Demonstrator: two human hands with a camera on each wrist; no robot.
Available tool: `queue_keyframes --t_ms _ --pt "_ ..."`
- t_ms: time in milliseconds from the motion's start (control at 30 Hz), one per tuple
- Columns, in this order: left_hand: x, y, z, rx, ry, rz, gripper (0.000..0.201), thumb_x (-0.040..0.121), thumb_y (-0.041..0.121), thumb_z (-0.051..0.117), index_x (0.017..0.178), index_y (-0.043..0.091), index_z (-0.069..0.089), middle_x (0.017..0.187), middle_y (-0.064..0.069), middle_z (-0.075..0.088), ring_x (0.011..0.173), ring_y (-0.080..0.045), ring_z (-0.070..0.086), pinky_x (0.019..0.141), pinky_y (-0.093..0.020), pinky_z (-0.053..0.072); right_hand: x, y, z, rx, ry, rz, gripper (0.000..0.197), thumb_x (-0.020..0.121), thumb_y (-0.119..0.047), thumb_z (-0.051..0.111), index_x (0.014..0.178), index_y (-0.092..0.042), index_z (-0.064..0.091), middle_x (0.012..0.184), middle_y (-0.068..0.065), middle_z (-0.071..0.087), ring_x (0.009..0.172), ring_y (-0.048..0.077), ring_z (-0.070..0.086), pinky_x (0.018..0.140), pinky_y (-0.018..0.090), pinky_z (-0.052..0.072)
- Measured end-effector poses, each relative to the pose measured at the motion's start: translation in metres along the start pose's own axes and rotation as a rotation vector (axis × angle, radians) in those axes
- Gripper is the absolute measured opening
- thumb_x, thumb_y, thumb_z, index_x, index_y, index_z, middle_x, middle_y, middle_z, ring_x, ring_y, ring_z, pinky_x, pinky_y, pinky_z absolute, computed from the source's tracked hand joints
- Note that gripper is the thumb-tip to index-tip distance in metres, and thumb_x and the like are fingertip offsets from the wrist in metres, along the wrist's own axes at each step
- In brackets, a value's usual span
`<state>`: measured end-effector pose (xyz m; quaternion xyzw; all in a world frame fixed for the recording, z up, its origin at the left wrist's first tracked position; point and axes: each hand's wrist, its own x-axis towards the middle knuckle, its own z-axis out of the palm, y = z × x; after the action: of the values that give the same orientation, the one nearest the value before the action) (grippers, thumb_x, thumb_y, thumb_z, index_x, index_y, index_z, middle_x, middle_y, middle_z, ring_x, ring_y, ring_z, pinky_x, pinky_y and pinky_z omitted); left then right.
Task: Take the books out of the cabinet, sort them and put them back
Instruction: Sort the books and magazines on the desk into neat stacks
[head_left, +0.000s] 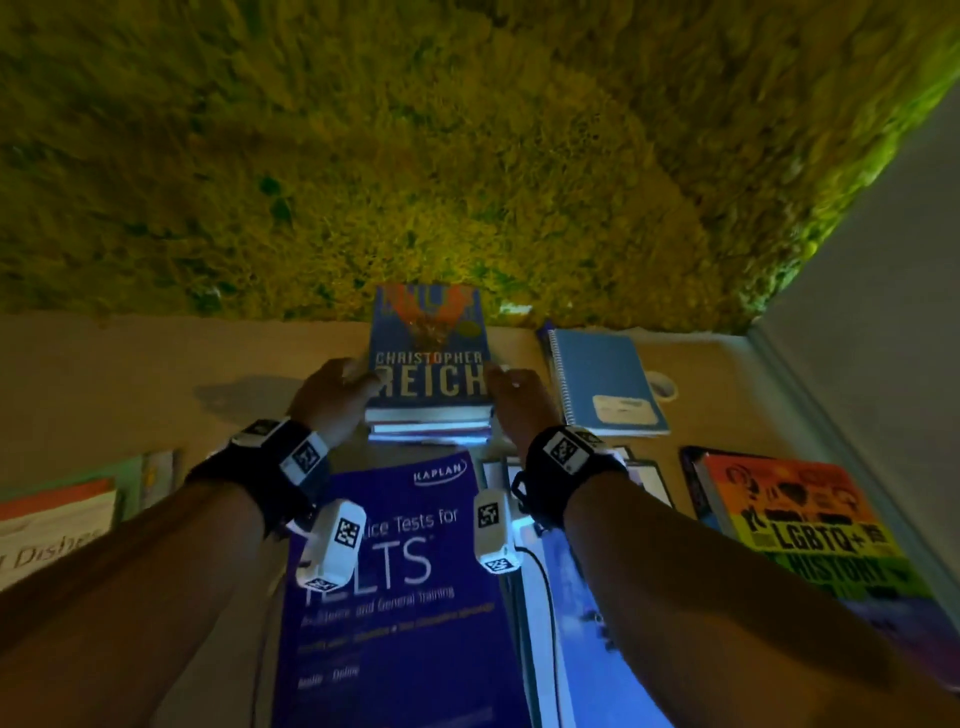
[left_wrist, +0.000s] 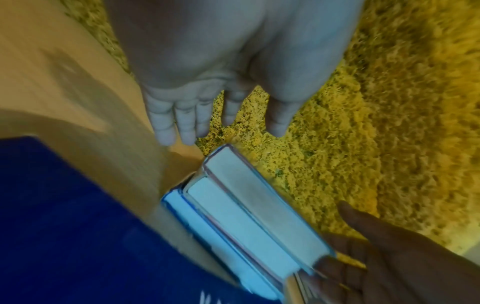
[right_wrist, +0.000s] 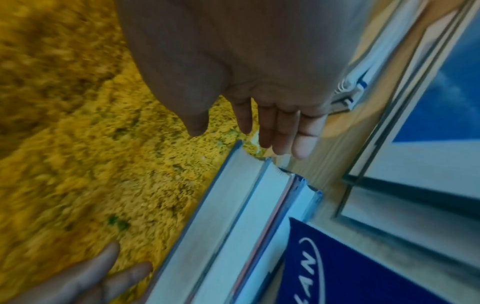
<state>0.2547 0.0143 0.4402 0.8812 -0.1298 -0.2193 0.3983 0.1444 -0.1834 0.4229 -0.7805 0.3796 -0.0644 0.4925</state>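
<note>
Nearest on the tan surface lies a Kaplan IELTS book. Beyond it, the left hand and right hand, fingers straight and released, flank a three-book stack topped by a Christopher Reich novel, before a mossy wall.

Dim light; mossy yellow-green wall behind a tan wooden surface.

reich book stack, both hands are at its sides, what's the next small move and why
Probably press both palms in to square the stack: the left hand and right hand flank it with straight fingers, and the wrist views show the book edges stepped, not flush.
</note>
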Motion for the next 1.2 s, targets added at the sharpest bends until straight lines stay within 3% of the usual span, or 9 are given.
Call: queue_keyframes --t_ms 233,333,467,600,733,867,933,1067,1200 --pt "0.057 -0.016 0.017 -0.205 -0.241 -0.036 0.062 0.081 0.078 0.05 0.103 0.022 0.066 0.1 0.0 0.071 0.096 -0.028 0.066 0.091 -0.045 0.05 0.045 0.01 0.032 0.127 -0.179 0.19 0.127 0.055 -0.092 0.058 0.129 0.011 0.058 0.129 0.037 0.058 0.114 0.053 0.06 0.102 0.061 0.048" --pt "0.056 -0.012 0.025 -0.311 -0.24 0.059 0.016 0.094 0.05 0.056 0.093 0.034 0.057 0.093 0.009 0.061 0.087 -0.013 0.058 0.08 -0.034 0.041 0.033 -0.01 0.021 0.316 -0.142 0.262 0.069 0.088 -0.06 0.068 0.125 -0.001 0.069 0.122 0.023 0.07 0.107 0.039 0.067 0.099 0.051 0.052" --pt "0.054 -0.01 0.024 -0.586 -0.182 0.03 0.013 0.089 0.041 0.066 0.096 0.031 0.064 0.101 0.004 0.069 0.097 -0.019 0.063 0.088 -0.039 0.045 0.031 -0.019 0.015 0.458 -0.191 0.295 0.029 0.096 -0.041 0.068 0.102 -0.014 0.074 0.096 0.007 0.076 0.077 0.021 0.069 0.067 0.033 0.054" --pt "0.049 -0.003 0.011 -0.751 -0.158 -0.006 0.035 0.069 0.053 0.08 0.09 0.025 0.077 0.105 -0.014 0.073 0.103 -0.038 0.065 0.099 -0.055 0.045 0.022 -0.038 0.014 0.525 -0.218 0.289 0.03 0.089 -0.05 0.071 0.095 -0.022 0.074 0.081 0.0 0.078 0.072 0.021 0.072 0.064 0.034 0.056" --pt "0.028 0.008 -0.002 -0.809 -0.165 0.043 0.013 0.081 0.037 0.076 0.073 0.027 0.08 0.094 -0.019 0.07 0.101 -0.052 0.061 0.086 -0.05 0.044 0.014 -0.044 0.007 0.55 -0.229 0.203 0.024 0.094 -0.043 0.069 0.091 -0.02 0.074 0.08 0.002 0.077 0.06 0.017 0.073 0.051 0.025 0.056" --pt "-0.017 0.014 -0.013 -0.87 -0.121 0.114 0.016 0.076 0.041 0.077 0.085 0.027 0.074 0.106 -0.011 0.068 0.11 -0.044 0.06 0.105 -0.066 0.037 -0.02 -0.049 -0.003 0.496 -0.254 0.115 0.063 0.069 -0.072 0.077 0.115 -0.028 0.076 0.134 0.004 0.067 0.122 0.035 0.063 0.1 0.054 0.046" --pt "-0.048 0.012 -0.018 -0.901 -0.119 0.131 0.045 0.075 0.045 0.08 0.108 0.02 0.063 0.121 -0.011 0.065 0.113 -0.038 0.06 0.103 -0.064 0.041 -0.051 -0.049 -0.011 0.536 -0.281 0.093 0.067 0.072 -0.07 0.076 0.128 -0.033 0.068 0.146 -0.003 0.058 0.133 0.033 0.052 0.103 0.062 0.038" --pt "-0.13 -0.003 -0.016 -0.888 -0.139 0.115 0.061 0.053 0.061 0.087 0.087 0.023 0.055 0.114 -0.011 0.057 0.115 -0.041 0.057 0.098 -0.061 0.044 -0.123 -0.032 -0.031 0.536 -0.345 0.045 0.012 0.098 -0.042 0.065 0.1 -0.03 0.067 0.082 -0.022 0.073 0.074 0.0 0.072 0.068 0.034 0.052" --pt "-0.201 -0.04 0.006 -0.801 -0.081 0.109 0.049 0.067 0.058 0.081 0.084 0.021 0.054 0.118 -0.02 0.051 0.121 -0.04 0.051 0.095 -0.064 0.042 -0.191 0.006 -0.032 0.509 -0.416 0.038 0.005 0.101 -0.034 0.062 0.098 -0.033 0.066 0.096 -0.015 0.073 0.072 -0.004 0.066 0.062 0.025 0.045"
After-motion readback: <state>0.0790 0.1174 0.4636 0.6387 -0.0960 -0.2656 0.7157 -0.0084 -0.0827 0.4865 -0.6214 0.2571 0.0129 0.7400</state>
